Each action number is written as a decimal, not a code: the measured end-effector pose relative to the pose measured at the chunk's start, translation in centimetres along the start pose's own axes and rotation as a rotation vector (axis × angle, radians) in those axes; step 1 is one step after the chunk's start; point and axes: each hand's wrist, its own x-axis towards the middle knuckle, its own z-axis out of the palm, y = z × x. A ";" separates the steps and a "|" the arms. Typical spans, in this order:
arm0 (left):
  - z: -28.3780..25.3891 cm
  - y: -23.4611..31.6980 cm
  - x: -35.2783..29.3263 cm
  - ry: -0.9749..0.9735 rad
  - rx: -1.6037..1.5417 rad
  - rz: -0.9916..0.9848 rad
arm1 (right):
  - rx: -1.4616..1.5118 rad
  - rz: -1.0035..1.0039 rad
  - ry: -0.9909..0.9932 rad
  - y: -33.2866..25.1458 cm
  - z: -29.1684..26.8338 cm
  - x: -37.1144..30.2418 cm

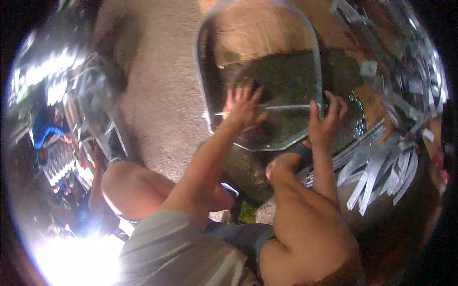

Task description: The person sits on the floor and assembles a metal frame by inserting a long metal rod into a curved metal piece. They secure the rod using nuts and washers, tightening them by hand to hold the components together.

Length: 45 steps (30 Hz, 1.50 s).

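In front of me is a grey metal frame (317, 52), arched at its far end, with a thin crossbar and an angled near edge. My left hand (242, 108) is over the left part of the crossbar, palm down and fingers spread, slightly blurred; whether it touches the bar I cannot tell. At the frame's right side, my right hand (325, 120) has its thumb on the inner side of the bar and its curled fingers on the outer side, loosely around it.
Flat metal strips (377, 174) lie in a fanned pile at the right, beside long thin rods (350, 150). A chain-like row of small metal pieces (358, 114) lies near my right hand. More metal frames (400, 86) are at the far right. Another person in blue (45, 126) is at the left.
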 end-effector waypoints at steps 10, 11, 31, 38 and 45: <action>2.6 4.3 -10.9 0.346 -0.430 -0.104 | -0.266 0.081 0.072 6.4 -9.1 -3.6; 2.7 3.7 -12.3 0.370 -0.462 -0.147 | -0.194 0.161 0.055 7.7 -10.8 -3.2; -2.0 1.0 -22.9 0.014 -0.661 -0.370 | 0.377 -0.480 0.336 -20.0 -36.9 -10.7; -0.6 0.7 -22.6 0.181 -0.920 -0.628 | 0.825 -0.267 -0.229 -32.5 -19.0 -9.6; 2.1 0.7 -16.8 0.454 -1.139 -0.736 | 0.137 -0.272 -0.745 -19.3 7.5 -2.2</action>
